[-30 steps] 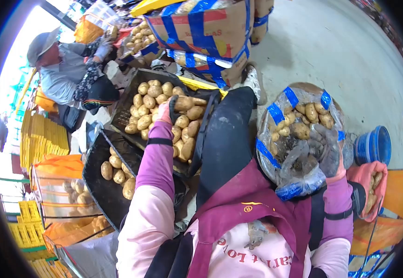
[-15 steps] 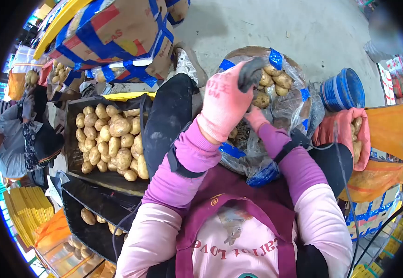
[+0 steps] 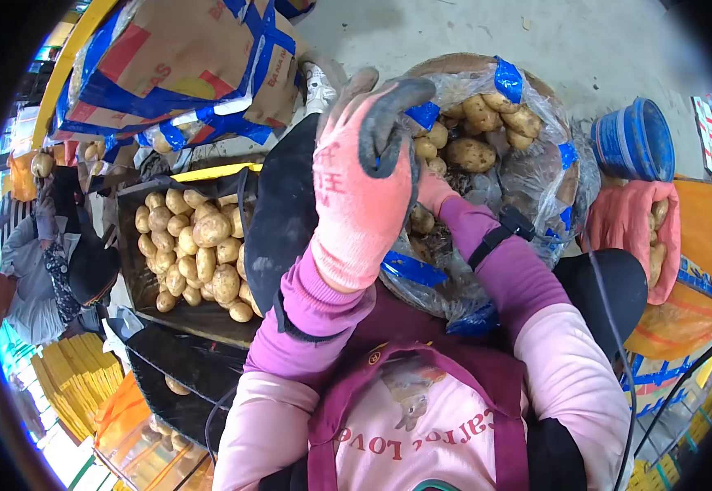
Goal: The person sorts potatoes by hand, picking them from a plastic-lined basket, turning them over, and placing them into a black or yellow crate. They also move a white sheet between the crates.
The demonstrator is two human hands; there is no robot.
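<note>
My left hand (image 3: 364, 164), in a pink glove with dark grey fingers, is raised over the left edge of a round basket (image 3: 454, 61). Its fingers are apart and curved, with nothing visible between them. My right hand (image 3: 433, 190), also in a pink glove, is just behind it, its fingers mostly hidden. The basket is lined with clear plastic (image 3: 536, 196) and blue tape. Several potatoes (image 3: 470, 154) lie inside it, with dark debris near its left side. To the left, a dark crate (image 3: 135, 282) is filled with several potatoes (image 3: 207, 229).
A blue bucket (image 3: 632, 141) and a pink sack of potatoes (image 3: 630, 237) are at the right. Taped cardboard boxes (image 3: 184, 57) stand at upper left. Another person (image 3: 32, 270) sits at far left. Below the crate is a black container (image 3: 184, 360).
My left hand has moved left and its fingers have spread. My right hand has shifted slightly left. The view has shifted, and more of the basket's potatoes show.
</note>
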